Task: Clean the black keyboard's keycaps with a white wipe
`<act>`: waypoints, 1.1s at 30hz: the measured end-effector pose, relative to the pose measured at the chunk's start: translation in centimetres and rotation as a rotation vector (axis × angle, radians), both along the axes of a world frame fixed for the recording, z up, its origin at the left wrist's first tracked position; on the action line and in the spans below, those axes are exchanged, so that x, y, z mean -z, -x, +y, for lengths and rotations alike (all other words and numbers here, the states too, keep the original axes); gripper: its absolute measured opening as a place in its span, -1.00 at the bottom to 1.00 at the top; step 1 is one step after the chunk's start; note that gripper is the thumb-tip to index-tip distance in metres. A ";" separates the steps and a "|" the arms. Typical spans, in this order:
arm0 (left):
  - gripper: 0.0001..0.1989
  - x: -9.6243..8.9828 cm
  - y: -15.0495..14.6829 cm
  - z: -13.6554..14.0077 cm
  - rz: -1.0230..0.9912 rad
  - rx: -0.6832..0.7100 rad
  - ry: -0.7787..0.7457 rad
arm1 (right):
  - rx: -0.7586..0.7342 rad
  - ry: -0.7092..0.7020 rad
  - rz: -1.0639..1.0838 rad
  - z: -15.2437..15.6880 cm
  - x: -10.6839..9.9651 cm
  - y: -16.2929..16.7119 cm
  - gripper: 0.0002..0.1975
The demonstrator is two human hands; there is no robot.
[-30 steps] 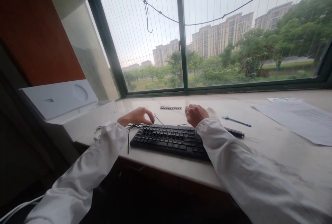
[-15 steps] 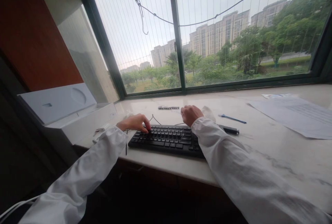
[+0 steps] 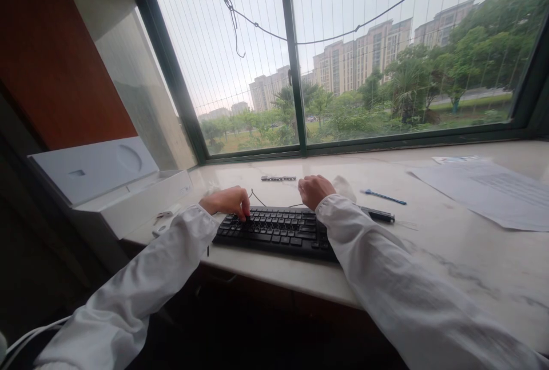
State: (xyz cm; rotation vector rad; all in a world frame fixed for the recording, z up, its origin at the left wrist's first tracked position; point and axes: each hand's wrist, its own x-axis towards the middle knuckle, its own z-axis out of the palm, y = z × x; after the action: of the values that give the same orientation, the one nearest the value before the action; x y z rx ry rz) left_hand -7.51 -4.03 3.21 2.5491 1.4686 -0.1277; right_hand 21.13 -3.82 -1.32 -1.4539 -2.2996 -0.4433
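Observation:
A black keyboard (image 3: 274, 233) lies along the front edge of the white marbled counter. My left hand (image 3: 229, 203) is over its upper left keys, thumb and fingers drawn together in a pinch and pointing down at them. What is between those fingertips is too small to make out. Just beyond the keyboard's upper right edge is my right hand (image 3: 315, 190), its fingers curled closed; their contents are hidden. A crumpled whitish cloth or tissue (image 3: 344, 187) sits behind the right wrist. Past the keyboard lies a narrow silvery strip (image 3: 278, 178).
An open white box (image 3: 109, 204) stands at the left end of the counter (image 3: 429, 261). To the right are a thin blue tool (image 3: 385, 197), a dark pen-like tool (image 3: 380, 215) and paper sheets (image 3: 484, 190). A window with a green frame (image 3: 302, 130) rises behind.
My left thumb and fingers have come closer together over the upper left keys, and the left wrist has shifted slightly right. My right hand has barely moved.

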 end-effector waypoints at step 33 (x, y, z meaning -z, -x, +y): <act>-0.76 1.2 -1.0 -1.1 -0.068 -0.082 0.024 | 0.002 -0.004 0.032 0.0 0.8 0.6 -0.76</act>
State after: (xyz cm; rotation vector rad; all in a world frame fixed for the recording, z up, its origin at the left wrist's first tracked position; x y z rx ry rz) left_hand -6.54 -5.08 1.99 2.4451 1.5333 -0.0456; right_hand 20.51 -3.80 -2.10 -1.4510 -2.2710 -0.4217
